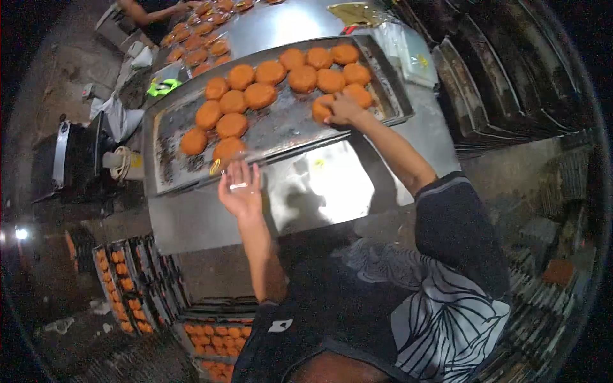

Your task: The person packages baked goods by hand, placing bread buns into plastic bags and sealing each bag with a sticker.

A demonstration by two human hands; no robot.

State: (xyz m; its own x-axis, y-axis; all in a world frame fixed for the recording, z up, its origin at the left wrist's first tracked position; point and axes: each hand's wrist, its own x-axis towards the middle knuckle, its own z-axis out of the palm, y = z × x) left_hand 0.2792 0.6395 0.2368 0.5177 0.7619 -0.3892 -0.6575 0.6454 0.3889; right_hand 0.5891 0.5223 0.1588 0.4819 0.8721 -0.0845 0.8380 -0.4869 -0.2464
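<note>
My right hand [345, 110] grips an orange-brown round bun [322, 109] at the front right of a large dark-rimmed baking tray [287, 127]. By the tray's front edge my left hand [241, 191] is turned palm up, fingers stretched upward. A thin clear plastic bag [239, 186] with a yellow mark appears to lie over its fingers; its outline is hard to make out. Just beyond those fingertips rests another bun [229, 150]. More buns [260, 96] stand in two groups on the tray, left and right.
The tray lies on a metal table [191, 223]. Clear bags [412, 54] are stacked at its right, and wrapped buns [198, 41] lie at the far left near another person's arm [153, 14]. Dark trays [485, 83] stand at right; racks of buns [121, 281] stand lower left.
</note>
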